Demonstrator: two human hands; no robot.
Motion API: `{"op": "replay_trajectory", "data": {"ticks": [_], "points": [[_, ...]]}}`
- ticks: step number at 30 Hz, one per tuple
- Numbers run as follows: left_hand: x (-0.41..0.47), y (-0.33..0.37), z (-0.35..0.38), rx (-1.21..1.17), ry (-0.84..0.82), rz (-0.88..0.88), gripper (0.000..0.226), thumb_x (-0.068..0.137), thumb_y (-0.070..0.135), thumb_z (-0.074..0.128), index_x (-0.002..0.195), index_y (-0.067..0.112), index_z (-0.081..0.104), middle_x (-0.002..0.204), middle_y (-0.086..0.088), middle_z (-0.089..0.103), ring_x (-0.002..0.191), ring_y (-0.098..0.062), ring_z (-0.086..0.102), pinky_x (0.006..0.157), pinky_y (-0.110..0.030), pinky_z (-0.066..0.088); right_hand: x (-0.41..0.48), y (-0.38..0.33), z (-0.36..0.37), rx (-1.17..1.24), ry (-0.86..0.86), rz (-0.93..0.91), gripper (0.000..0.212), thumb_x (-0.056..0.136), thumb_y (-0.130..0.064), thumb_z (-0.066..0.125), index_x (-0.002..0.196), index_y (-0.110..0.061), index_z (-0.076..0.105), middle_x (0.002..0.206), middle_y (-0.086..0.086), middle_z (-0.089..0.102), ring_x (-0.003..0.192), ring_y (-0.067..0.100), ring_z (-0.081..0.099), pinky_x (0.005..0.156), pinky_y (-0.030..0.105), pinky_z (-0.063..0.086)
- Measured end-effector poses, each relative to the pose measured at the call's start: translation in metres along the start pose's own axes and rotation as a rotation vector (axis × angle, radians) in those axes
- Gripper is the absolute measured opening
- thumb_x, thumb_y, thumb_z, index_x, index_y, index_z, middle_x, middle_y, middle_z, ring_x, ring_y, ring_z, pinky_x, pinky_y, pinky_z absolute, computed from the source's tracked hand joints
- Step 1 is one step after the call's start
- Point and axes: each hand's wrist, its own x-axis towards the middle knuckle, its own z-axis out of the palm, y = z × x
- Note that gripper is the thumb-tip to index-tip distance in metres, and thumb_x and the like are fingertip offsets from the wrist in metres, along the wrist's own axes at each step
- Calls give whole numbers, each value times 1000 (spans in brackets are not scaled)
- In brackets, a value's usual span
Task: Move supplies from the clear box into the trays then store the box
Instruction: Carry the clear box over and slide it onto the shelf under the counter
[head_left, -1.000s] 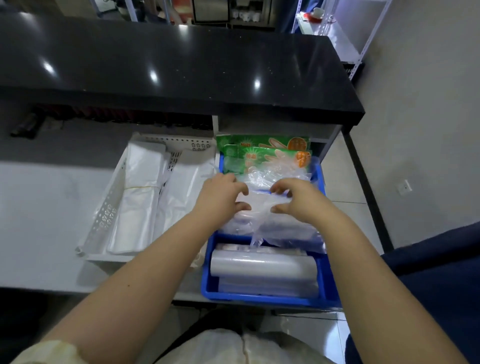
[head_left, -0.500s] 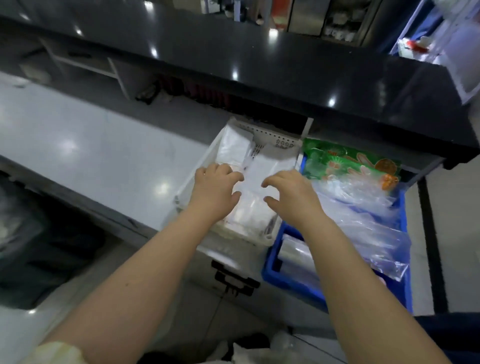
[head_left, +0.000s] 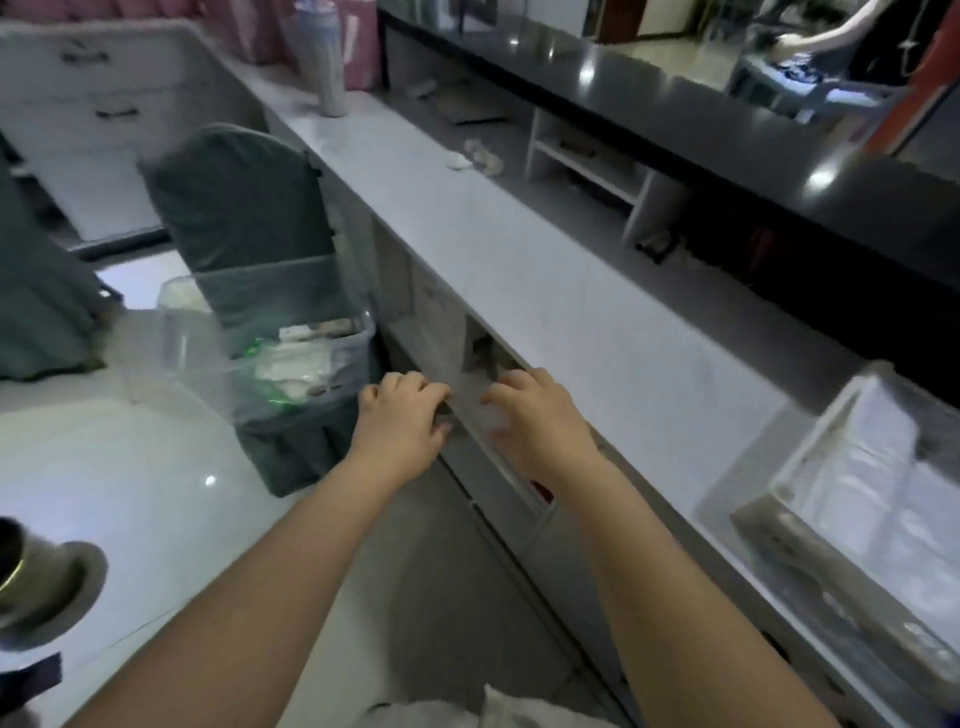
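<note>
The clear box (head_left: 179, 345) sits on the seat of a grey-green covered chair (head_left: 239, 208), left of centre, and holds green and white packets (head_left: 291, 366). My left hand (head_left: 400, 428) hovers just right of the box with curled fingers, holding nothing. My right hand (head_left: 537, 423) is level with it over the white counter's front edge, also holding nothing. The white perforated tray (head_left: 779, 501) with white plastic bags lies at the right edge. The blue tray is out of view.
A long white counter (head_left: 545, 291) runs diagonally under a black upper counter (head_left: 727, 135). A tall bottle (head_left: 322, 62) stands at its far end. A glossy white table (head_left: 119, 483) with a metal object (head_left: 36, 582) lies at lower left.
The view has swung left from the trays to the clear box on the chair. Both hands left the blue tray's bags and moved left, holding nothing.
</note>
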Motion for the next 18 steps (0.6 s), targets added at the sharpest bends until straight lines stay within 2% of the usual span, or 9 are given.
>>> {"op": "replay_trajectory", "data": {"ticks": [6,10,15,18], "points": [[-20,-135,-8,-58,-9,-202,41,80,40,63,120,34,53,118,2,55,115,-25,44,91,-43,35,100,-113,53,56,-103,-136,44,81,-29,68,123,-25,58,124,1,57,115,27,46,89,40,44],[-16,-200,-17,-51,11,-402,41,80,37,64,119,30,55,120,-2,55,113,-28,45,91,-43,36,151,-165,79,126,-75,-188,38,81,-22,65,119,-19,62,119,2,61,112,27,49,88,40,43],[2,-277,-35,-62,94,-514,41,81,36,61,121,29,56,121,-3,55,113,-28,45,90,-43,36,221,-197,98,182,-120,-207,42,78,-23,70,119,-18,62,122,4,59,115,30,45,89,42,42],[18,-318,-35,-71,98,-560,41,83,36,60,123,30,55,123,-2,54,114,-26,43,91,-42,36,263,-206,118,213,-187,-226,45,77,-25,72,121,-20,60,126,2,56,118,29,44,96,44,41]]}}
